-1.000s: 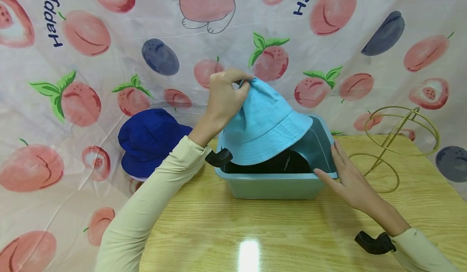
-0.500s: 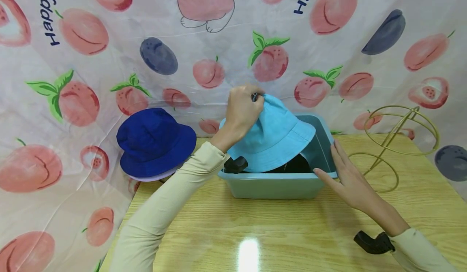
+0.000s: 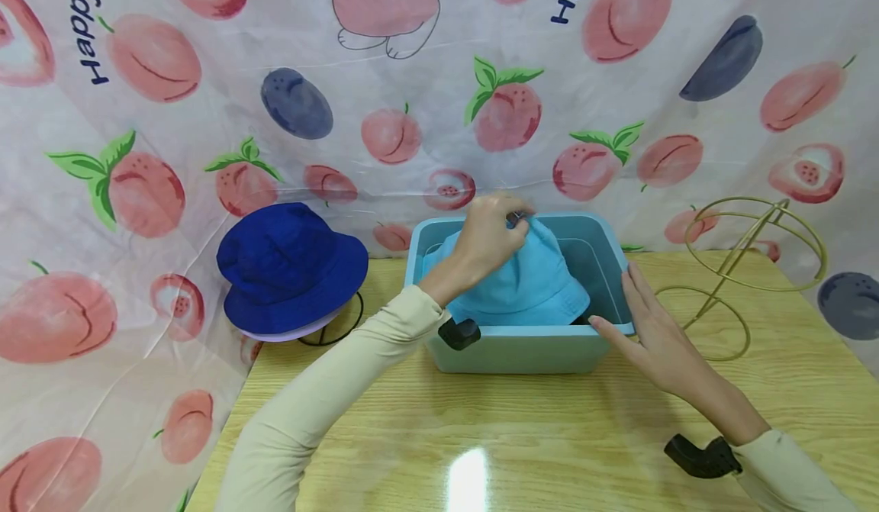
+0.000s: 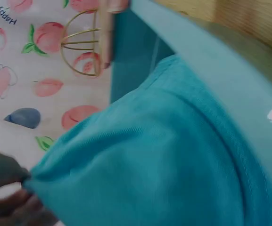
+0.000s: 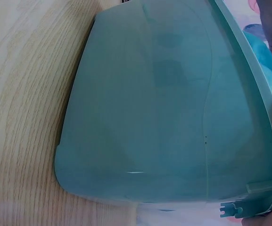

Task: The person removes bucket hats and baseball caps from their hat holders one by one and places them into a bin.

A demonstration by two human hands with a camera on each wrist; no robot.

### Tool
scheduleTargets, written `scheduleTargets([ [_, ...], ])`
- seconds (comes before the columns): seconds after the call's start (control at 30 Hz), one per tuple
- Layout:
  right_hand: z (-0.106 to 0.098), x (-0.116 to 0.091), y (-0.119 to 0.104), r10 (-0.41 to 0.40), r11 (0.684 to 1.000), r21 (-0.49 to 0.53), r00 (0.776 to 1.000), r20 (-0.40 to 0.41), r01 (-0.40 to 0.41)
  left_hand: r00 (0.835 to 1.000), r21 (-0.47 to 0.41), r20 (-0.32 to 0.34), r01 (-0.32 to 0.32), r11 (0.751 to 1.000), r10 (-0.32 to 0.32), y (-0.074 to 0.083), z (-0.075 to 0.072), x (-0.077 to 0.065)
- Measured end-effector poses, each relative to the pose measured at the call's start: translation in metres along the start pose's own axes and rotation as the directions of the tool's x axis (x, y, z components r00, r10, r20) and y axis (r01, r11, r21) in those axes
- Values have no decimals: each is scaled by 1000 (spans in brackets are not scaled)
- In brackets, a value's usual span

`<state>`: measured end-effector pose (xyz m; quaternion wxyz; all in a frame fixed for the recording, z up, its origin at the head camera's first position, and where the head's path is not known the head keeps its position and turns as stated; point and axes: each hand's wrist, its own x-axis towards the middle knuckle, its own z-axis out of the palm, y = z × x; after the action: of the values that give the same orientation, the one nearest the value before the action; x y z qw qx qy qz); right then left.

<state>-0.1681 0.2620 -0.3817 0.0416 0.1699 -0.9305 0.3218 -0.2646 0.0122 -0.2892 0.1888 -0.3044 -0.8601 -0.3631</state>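
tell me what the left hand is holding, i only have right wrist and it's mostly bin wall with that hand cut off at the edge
Observer: In the head and left wrist views, the left hand pinches a light blue hat by the top of its crown.
Operator: ok, anything off to the left i can't see
Observer: Yes, the head view shows a dark blue hat to the left of the bin.
Operator: and on the other side
Observer: A gold wire stand with ring-shaped loops stands to the right, also in the head view.
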Motion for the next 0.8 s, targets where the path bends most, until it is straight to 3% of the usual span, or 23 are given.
scheduleTargets([
  [0.1, 1, 0, 1, -2, 1000, 2, 1000, -6, 2, 994, -7, 106, -28, 1000, 29, -5, 3, -5],
  [0.17, 2, 0, 1, -1, 1000, 0, 1000, -9, 1, 980, 7, 194, -40, 999, 38, -8, 1, -8],
  [0.23, 2, -1, 1, 1, 1000, -4, 1000, -12, -1, 956, 52, 294, -37, 998, 20, -10, -2, -11],
  [0.37, 2, -1, 0, 3, 1000, -5, 1000, -18, -4, 890, 148, 455, -33, 988, -38, -15, -9, -16],
  [0.47, 3, -2, 1, 2, 1000, -4, 1000, -20, -2, 866, 174, 497, -29, 984, -62, -20, -10, -20],
  [0.8, 4, -1, 1, -11, 1000, -12, 999, -31, 10, 836, 179, 537, 16, 984, -112, -33, 3, -32],
])
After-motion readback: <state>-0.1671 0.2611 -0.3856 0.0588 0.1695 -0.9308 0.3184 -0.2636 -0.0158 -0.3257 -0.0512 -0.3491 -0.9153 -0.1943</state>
